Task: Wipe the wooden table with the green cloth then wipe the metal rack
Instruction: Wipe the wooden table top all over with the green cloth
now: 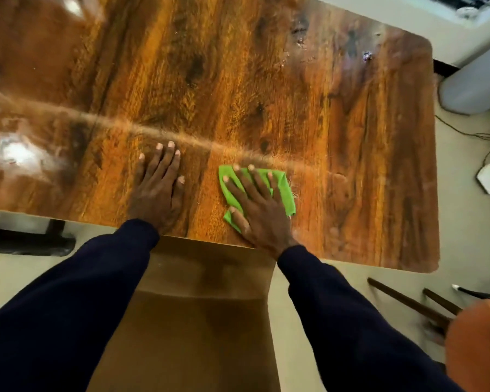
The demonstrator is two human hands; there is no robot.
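Right hand (259, 210) presses flat, fingers spread, on the green cloth (283, 190) near the table (266, 94) edge. Left hand (159, 188) rests flat just left of it, holding nothing.

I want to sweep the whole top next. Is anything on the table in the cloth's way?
Only the left hand, flat on the table just left of the cloth. Ahead and to the right, nothing visible blocks it.

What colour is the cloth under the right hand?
Bright green; the cloth shows best in the head view.
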